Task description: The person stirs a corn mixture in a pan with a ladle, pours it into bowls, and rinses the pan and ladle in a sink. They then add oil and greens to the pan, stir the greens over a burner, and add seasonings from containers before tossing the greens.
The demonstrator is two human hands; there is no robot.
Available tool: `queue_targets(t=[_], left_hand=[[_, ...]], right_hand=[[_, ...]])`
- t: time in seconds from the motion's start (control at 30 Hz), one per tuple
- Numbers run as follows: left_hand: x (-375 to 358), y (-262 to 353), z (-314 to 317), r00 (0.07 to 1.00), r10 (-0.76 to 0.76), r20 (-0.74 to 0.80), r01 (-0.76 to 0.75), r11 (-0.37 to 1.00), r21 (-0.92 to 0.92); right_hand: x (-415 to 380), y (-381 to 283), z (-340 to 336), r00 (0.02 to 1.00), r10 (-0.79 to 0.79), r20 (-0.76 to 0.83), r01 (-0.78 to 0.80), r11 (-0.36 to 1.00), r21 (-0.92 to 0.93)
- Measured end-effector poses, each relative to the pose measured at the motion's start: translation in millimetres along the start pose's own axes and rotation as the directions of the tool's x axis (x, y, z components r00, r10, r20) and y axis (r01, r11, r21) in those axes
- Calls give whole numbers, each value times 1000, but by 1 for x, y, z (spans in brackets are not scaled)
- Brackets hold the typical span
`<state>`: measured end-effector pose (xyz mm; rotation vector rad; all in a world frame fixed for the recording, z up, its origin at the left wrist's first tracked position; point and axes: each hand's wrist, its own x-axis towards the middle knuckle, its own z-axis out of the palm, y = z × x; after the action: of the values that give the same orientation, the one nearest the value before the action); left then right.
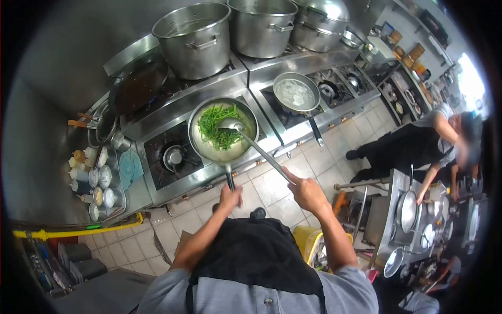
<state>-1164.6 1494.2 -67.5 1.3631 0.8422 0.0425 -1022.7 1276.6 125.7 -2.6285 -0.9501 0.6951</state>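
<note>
My left hand (230, 198) is closed round the black handle of a wide frying pan (196, 137) on the stove. Chopped green vegetables (213, 121) lie heaped in the pan. In my right hand (307, 194) is the long metal handle of a ladle (266, 157). Its bowl rests among the greens near the middle of the pan, rounded back upward. A second pan (295, 93) with pale, whitish contents sits on a burner to the right, apart from both hands.
Large steel pots (196, 52) line the back burners. Squeeze bottles and containers (97, 180) stand at the left beside a teal cloth (130, 166). A bare burner (174, 158) is left of my pan. A yellow bin (308, 238) stands near my right side; a co-worker (408, 144) is beyond.
</note>
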Motion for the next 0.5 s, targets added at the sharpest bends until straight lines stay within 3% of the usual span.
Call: queue_targets(t=[0.07,0.13,0.23,0.3,0.37,0.47,0.5], left_hand=[[-12,-2,-4,999,18,-41,-19,1000,-17],[-1,11,-20,997,66,43,-70,992,105],[42,35,-29,990,-57,125,59,998,-10],[41,40,-13,998,57,-10,-58,988,-146],[7,4,1,997,80,-21,-81,997,-7],[-15,16,-6,999,-33,26,33,999,-24],[-4,23,-13,998,-36,57,43,991,-125]], right_hand=[[-21,11,-5,998,-14,-68,20,995,99],[-27,11,-15,1000,0,4,-1,989,145],[-10,0,0,1000,-14,-4,15,987,162],[8,-5,22,991,-21,-129,34,994,105],[0,-7,18,992,4,-125,9,995,98],[-19,0,7,993,21,-115,-4,989,148],[-26,0,2,998,13,-58,-3,984,179]])
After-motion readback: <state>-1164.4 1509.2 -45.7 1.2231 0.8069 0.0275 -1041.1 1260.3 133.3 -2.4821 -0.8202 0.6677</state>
